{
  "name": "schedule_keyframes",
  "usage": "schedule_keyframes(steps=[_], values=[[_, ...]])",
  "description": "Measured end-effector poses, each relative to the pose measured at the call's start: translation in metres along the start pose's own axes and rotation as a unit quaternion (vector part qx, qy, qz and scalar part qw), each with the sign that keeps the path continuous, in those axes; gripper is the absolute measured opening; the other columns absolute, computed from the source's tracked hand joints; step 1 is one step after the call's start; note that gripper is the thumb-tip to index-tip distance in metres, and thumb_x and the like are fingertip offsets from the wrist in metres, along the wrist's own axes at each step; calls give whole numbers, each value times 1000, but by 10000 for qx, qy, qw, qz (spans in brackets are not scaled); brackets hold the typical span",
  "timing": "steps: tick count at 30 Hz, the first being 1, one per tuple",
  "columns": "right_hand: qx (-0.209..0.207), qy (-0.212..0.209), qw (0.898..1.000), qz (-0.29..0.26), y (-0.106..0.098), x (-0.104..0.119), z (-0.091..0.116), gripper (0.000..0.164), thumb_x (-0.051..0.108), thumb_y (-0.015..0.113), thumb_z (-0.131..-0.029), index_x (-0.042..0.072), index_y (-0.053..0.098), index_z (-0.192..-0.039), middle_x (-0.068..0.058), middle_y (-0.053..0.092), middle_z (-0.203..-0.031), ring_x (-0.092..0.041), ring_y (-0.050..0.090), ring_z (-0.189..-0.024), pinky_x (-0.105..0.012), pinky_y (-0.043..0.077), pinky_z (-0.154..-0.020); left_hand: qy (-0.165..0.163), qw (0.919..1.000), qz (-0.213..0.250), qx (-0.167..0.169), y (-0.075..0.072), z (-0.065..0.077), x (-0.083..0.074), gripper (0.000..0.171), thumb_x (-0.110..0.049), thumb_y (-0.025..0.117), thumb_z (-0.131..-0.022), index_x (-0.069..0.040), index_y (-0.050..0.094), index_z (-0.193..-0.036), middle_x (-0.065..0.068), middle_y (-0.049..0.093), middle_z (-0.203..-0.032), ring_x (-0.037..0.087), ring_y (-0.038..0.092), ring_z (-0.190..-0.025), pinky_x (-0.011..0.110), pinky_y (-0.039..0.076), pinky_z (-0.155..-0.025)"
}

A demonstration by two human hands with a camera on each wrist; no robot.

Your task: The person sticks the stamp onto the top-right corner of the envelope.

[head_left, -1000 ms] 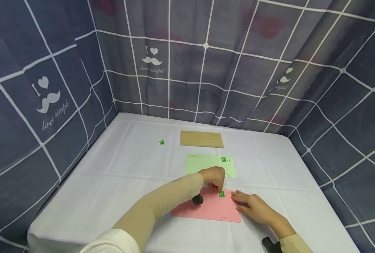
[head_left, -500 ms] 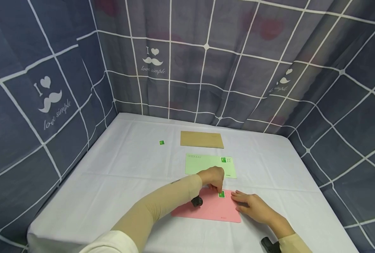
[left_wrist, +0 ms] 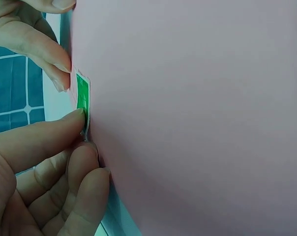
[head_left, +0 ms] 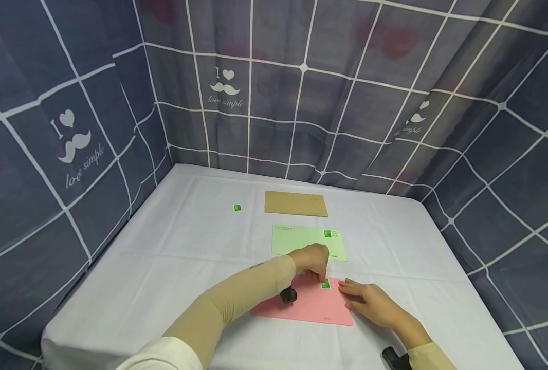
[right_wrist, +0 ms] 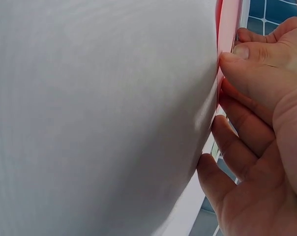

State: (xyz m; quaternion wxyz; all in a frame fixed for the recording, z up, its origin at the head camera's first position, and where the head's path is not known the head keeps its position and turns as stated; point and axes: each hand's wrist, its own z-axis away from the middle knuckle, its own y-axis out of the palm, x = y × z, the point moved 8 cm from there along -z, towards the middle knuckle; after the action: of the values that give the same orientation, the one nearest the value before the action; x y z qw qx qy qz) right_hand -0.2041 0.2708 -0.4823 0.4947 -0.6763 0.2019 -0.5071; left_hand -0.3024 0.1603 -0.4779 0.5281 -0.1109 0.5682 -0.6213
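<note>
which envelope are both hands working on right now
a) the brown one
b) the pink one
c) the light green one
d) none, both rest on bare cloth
b: the left hand presses a green stamp onto the pink envelope, and the right hand lies flat on its right edge; the brown envelope and light green envelope lie untouched farther back.

Left hand (head_left: 312, 258) hides part of pink envelope (head_left: 308, 305) top edge.
</note>
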Motion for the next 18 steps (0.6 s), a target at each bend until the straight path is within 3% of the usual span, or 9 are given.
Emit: schedule_keyframes(steps=[7,13,18], values=[[-27,-5,9999,154,0,-1,-1,43,21,72,-92,2,66,-130,-10,63,-138,-36,54,-133,-38,49,-106,61,9999,80,46,-2,4,-1,25,-13,84,-80,-11,68,-62,4,70,-62,12,61,-49,23,52,-50],[-26,-1,10000,89,0,-1,0,43,23,71,-93,2,66,-130,-10,63,-138,-36,53,-133,-35,50,-105,103,9999,-31,-15,-3,7,-3,25,-15,85,-80,-11,67,-62,5,73,-66,15,67,-56,24,55,-53],[5,49,10000,29,1,-2,0,45,26,70,-93,3,65,-131,-10,62,-140,-36,53,-134,-35,49,-105,140,9999,38,-19,-2,5,-1,27,-15,86,-79,-12,66,-60,4,71,-63,14,65,-53,24,54,-51]])
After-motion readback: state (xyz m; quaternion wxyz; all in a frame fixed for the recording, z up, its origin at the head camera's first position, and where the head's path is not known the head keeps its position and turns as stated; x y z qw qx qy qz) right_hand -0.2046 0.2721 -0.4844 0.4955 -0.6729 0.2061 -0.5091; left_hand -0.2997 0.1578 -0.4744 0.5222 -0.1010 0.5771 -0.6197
